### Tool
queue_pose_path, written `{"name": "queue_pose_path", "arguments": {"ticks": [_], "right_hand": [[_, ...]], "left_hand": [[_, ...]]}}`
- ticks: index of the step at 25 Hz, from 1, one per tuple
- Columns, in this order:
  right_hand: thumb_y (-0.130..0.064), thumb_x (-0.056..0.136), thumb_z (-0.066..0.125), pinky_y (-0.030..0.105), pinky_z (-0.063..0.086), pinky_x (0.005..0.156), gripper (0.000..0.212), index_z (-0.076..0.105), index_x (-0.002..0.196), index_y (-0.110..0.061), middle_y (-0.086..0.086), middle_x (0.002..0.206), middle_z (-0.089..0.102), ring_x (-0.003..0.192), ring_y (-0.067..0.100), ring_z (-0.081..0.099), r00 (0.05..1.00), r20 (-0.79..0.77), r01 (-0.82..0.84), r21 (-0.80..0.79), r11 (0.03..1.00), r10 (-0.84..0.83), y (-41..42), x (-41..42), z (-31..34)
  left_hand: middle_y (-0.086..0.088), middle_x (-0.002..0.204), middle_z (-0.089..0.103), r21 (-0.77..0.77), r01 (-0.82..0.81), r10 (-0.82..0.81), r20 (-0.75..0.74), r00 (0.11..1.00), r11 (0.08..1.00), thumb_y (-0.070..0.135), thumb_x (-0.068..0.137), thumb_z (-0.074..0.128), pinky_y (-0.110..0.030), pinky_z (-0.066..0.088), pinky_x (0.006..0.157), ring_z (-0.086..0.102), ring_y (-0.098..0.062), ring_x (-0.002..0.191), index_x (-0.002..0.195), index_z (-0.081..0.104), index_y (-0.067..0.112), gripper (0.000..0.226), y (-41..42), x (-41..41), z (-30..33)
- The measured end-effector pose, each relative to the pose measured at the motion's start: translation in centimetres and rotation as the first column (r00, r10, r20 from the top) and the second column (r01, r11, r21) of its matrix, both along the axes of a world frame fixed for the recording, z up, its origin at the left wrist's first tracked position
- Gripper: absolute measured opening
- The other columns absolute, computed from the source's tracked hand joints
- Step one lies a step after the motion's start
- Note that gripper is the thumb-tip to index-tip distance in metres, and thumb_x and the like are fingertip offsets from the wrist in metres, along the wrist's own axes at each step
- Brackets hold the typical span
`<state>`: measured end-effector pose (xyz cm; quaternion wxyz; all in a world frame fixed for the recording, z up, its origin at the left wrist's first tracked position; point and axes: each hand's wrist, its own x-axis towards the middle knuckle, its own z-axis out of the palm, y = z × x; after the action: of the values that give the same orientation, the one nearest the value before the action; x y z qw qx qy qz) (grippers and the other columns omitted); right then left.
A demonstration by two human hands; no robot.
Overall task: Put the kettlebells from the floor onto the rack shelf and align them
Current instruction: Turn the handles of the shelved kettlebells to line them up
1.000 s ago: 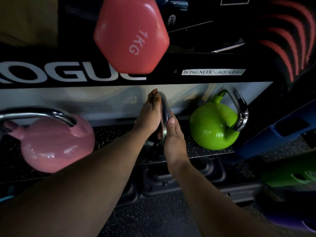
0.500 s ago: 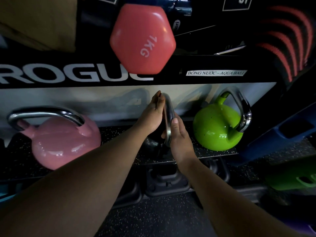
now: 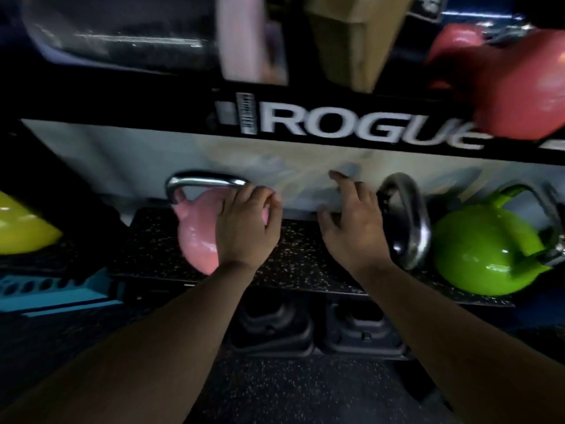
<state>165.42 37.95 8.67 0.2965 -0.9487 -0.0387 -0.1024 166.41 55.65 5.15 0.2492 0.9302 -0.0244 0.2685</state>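
1. On the rack shelf stand three kettlebells in a row: pink kettlebell at left, dark kettlebell in the middle, green kettlebell at right. A yellow object sits further left, partly out of view.
2. Left hand: fingers curled over the right end of the pink bell's chrome handle. Contact appears made; whether the grip is fully closed cannot be told through the blur.
3. Right hand: fingers spread, holding nothing, just beside the dark bell's handle.
4. Step in hand, by judgement: aligning. All visible bells are on the shelf; none is seen on the floor.
5. Finding: the pink bell's handle lies across the shelf, the other two are turned more edge-on. A wide gap separates pink from dark.
6. Next move likely calls for a firm hold on the pink handle, then a turn or slide toward the dark bell without knocking it.
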Motion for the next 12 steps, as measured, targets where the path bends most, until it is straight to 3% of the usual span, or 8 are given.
{"name": "queue_pose_path", "arguments": {"ticks": [3, 5, 7, 9, 12], "right_hand": [[-0.038, 0.093, 0.058, 0.049, 0.039, 0.105, 0.056, 0.042, 0.144, -0.022, 0.013, 0.130, 0.053, 0.124, 0.033, 0.045, 0.994, -0.089, -0.053, 0.047, 0.998, 0.057, 6.2, 1.1, -0.5], [-0.047, 0.094, 0.054, 0.050, 0.039, 0.106, 0.058, 0.040, 0.145, -0.026, 0.012, 0.134, 0.050, 0.128, 0.032, 0.042, 0.984, -0.149, -0.084, 0.097, 0.992, 0.098, 10.0, 2.0, -0.3], [-0.055, 0.093, 0.051, 0.050, 0.039, 0.106, 0.060, 0.039, 0.145, -0.027, 0.014, 0.138, 0.047, 0.130, 0.033, 0.040, 0.974, -0.198, -0.089, 0.129, 0.988, 0.114, 13.2, 3.1, -0.5], [-0.058, 0.093, 0.049, 0.045, 0.041, 0.101, 0.059, 0.043, 0.142, -0.025, 0.015, 0.136, 0.049, 0.127, 0.035, 0.043, 0.970, -0.230, -0.056, 0.124, 0.991, 0.084, 15.0, 4.0, -1.1], [-0.058, 0.093, 0.049, 0.034, 0.038, 0.086, 0.053, 0.047, 0.133, -0.023, 0.016, 0.127, 0.053, 0.119, 0.034, 0.048, 0.972, -0.234, 0.012, 0.178, 0.984, 0.031, 16.1, 4.5, -1.8]], "left_hand": [[-0.005, 0.104, 0.056, -0.081, -0.251, 0.251, -0.009, 0.968, 0.965, 0.046, 0.090, 0.052, -0.047, 0.039, 0.089, 0.050, -0.031, 0.102, 0.095, 0.056, 0.021, 0.026, 6.1, 0.0, 0.4], [-0.007, 0.119, 0.049, -0.237, -0.361, 0.356, -0.065, 0.932, 0.902, 0.056, 0.086, 0.055, -0.045, 0.037, 0.089, 0.045, -0.031, 0.110, 0.111, 0.050, 0.020, 0.044, 9.1, 0.2, 0.5], [-0.008, 0.139, 0.038, -0.400, -0.358, 0.282, -0.237, 0.930, 0.844, 0.068, 0.081, 0.054, -0.045, 0.037, 0.091, 0.036, -0.028, 0.122, 0.133, 0.037, 0.021, 0.072, 10.6, 0.5, 0.5], [-0.002, 0.155, 0.019, -0.562, -0.320, 0.080, -0.409, 0.909, 0.762, 0.077, 0.077, 0.049, -0.050, 0.039, 0.097, 0.027, -0.030, 0.135, 0.148, 0.016, 0.029, 0.092, 10.5, 0.7, 0.2], [0.003, 0.162, -0.005, -0.624, -0.306, -0.058, -0.492, 0.869, 0.719, 0.082, 0.078, 0.038, -0.056, 0.034, 0.104, 0.016, -0.041, 0.144, 0.149, -0.007, 0.043, 0.092, 9.9, 0.8, -0.4]]}}
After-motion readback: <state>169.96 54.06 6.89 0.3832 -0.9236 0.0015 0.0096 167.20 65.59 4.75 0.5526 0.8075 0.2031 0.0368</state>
